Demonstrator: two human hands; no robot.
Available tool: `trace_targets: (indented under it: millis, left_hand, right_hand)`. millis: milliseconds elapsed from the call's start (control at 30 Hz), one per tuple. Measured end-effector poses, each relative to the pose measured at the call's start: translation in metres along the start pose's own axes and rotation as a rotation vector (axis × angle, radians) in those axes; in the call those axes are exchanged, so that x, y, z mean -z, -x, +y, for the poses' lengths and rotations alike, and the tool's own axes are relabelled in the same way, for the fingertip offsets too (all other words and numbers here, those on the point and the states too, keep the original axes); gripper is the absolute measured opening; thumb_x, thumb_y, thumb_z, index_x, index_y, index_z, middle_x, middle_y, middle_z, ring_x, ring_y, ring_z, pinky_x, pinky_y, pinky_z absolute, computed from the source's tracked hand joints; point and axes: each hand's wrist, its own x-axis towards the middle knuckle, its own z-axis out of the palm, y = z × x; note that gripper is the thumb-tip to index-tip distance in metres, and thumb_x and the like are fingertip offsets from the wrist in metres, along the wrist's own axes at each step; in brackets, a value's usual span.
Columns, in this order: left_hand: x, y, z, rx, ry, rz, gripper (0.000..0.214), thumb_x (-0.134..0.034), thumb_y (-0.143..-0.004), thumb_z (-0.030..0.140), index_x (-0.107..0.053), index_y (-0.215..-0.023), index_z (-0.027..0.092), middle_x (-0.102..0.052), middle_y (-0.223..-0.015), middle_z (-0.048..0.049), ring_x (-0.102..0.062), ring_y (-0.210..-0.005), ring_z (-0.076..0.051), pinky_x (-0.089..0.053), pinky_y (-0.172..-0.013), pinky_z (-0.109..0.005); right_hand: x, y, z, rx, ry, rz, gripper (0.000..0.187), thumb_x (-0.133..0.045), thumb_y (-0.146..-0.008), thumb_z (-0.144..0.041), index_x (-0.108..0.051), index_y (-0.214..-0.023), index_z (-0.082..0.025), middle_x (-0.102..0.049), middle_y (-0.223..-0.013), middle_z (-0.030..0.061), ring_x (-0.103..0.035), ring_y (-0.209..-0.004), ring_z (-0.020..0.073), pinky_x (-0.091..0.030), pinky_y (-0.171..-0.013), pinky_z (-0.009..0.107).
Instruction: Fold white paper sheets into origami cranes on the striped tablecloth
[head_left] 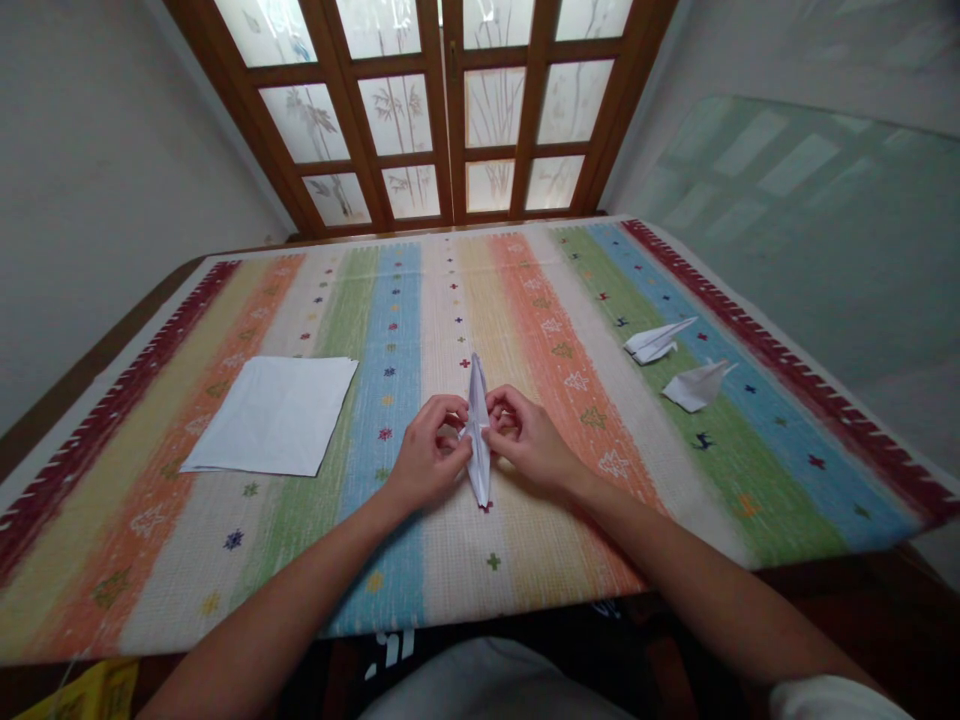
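Observation:
Between my two hands, a narrow piece of folded white paper [478, 400] with pointed ends stands lengthwise, pointing away from me, over the middle of the striped tablecloth. My left hand [431, 450] pinches its left side between thumb and fingers. On its right side, my right hand [529, 430] has thumb and fingertips closed on the paper in the same way. Parts of the paper's middle are hidden behind my fingertips.
A stack of white square paper sheets [270, 415] lies to the left on the striped tablecloth [397, 560]. Two folded paper cranes, one farther crane [651, 343] and one nearer crane [697, 387], rest at the right. Wooden glass-paned doors [450, 110] stand beyond the table.

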Motion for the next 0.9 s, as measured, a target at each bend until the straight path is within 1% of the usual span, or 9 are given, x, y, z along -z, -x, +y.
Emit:
trace_targets:
  millis: [67, 200, 300, 400, 533, 600, 667, 767, 900]
  left_hand:
    - [-0.001, 0.000, 0.003, -0.021, -0.007, -0.006, 0.009, -0.064, -0.090, 0.017, -0.059, -0.098, 0.020, -0.062, -0.111, -0.0080, -0.063, -0.095, -0.017, -0.055, -0.062, -0.019]
    - [-0.003, 0.001, 0.004, -0.062, -0.011, -0.025, 0.011, -0.064, -0.091, 0.017, -0.059, -0.100, 0.021, -0.063, -0.111, -0.0073, -0.063, -0.096, -0.017, -0.056, -0.067, -0.022]
    - [-0.004, 0.002, 0.002, -0.077, -0.022, -0.030, 0.018, -0.064, -0.088, 0.013, -0.059, -0.103, 0.022, -0.062, -0.112, -0.0067, -0.064, -0.099, -0.018, -0.058, -0.074, -0.026]
    - [-0.005, 0.002, -0.002, -0.045, -0.022, -0.008, 0.023, -0.063, -0.086, 0.012, -0.057, -0.106, 0.022, -0.062, -0.110, -0.0055, -0.064, -0.093, -0.016, -0.058, -0.076, -0.027]
    - [-0.006, 0.004, -0.004, -0.011, -0.039, 0.023, 0.028, -0.062, -0.088, 0.012, -0.054, -0.113, 0.022, -0.061, -0.108, -0.0045, -0.063, -0.086, -0.015, -0.057, -0.076, -0.030]
    - [-0.008, 0.004, -0.004, -0.031, -0.069, 0.036, 0.033, -0.064, -0.086, 0.011, -0.052, -0.115, 0.023, -0.059, -0.109, -0.0038, -0.061, -0.082, -0.014, -0.056, -0.074, -0.030]
    - [-0.010, 0.004, -0.003, -0.059, -0.092, 0.054, 0.035, -0.066, -0.086, 0.011, -0.051, -0.115, 0.023, -0.056, -0.109, -0.0035, -0.058, -0.079, -0.013, -0.055, -0.071, -0.028]
    - [-0.011, 0.003, -0.003, -0.096, -0.135, 0.096, 0.034, -0.065, -0.086, 0.010, -0.051, -0.114, 0.023, -0.055, -0.110, -0.0039, -0.057, -0.083, -0.015, -0.054, -0.071, -0.028]
    - [-0.008, 0.003, -0.004, -0.100, -0.215, 0.159, 0.039, -0.060, -0.079, 0.002, -0.051, -0.110, 0.023, -0.055, -0.106, -0.0023, -0.056, -0.087, -0.017, -0.052, -0.073, -0.029]
  right_hand:
    - [-0.002, 0.001, 0.002, 0.014, 0.035, 0.027, 0.026, -0.072, -0.084, -0.030, -0.053, -0.101, -0.025, -0.052, -0.087, -0.0031, -0.053, -0.068, 0.0131, -0.046, -0.059, 0.026]
    - [-0.003, 0.000, 0.007, 0.090, 0.107, 0.056, 0.030, -0.075, -0.082, -0.032, -0.054, -0.102, -0.025, -0.054, -0.109, 0.0039, -0.058, -0.085, 0.0167, -0.053, -0.066, 0.029]
    - [-0.001, -0.002, 0.008, 0.102, 0.131, 0.011, 0.030, -0.075, -0.083, -0.030, -0.054, -0.103, -0.025, -0.060, -0.104, 0.0037, -0.060, -0.083, 0.0175, -0.054, -0.071, 0.032]
    - [-0.001, -0.002, 0.007, 0.090, 0.075, -0.024, 0.030, -0.076, -0.084, -0.029, -0.055, -0.105, -0.024, -0.065, -0.100, 0.0031, -0.063, -0.084, 0.0180, -0.056, -0.075, 0.034]
    - [-0.005, -0.001, 0.005, 0.041, -0.038, -0.055, 0.034, -0.071, -0.086, -0.025, -0.055, -0.115, -0.024, -0.069, -0.103, 0.0045, -0.070, -0.087, 0.0191, -0.057, -0.068, 0.029]
    - [-0.009, -0.001, 0.004, 0.063, 0.026, -0.034, 0.036, -0.067, -0.086, -0.020, -0.056, -0.119, -0.024, -0.070, -0.106, 0.0054, -0.070, -0.084, 0.0182, -0.055, -0.065, 0.028]
    - [-0.011, 0.000, 0.003, 0.135, 0.111, 0.010, 0.035, -0.064, -0.085, -0.015, -0.058, -0.119, -0.023, -0.071, -0.109, 0.0059, -0.069, -0.083, 0.0177, -0.055, -0.068, 0.029]
    - [-0.014, 0.001, 0.001, 0.223, 0.186, 0.070, 0.035, -0.062, -0.084, -0.011, -0.061, -0.116, -0.023, -0.072, -0.109, 0.0052, -0.068, -0.083, 0.0179, -0.055, -0.074, 0.031]
    - [-0.013, 0.001, 0.001, 0.253, 0.279, 0.144, 0.036, -0.059, -0.081, -0.007, -0.062, -0.113, -0.023, -0.070, -0.103, 0.0042, -0.066, -0.081, 0.0180, -0.054, -0.076, 0.031]
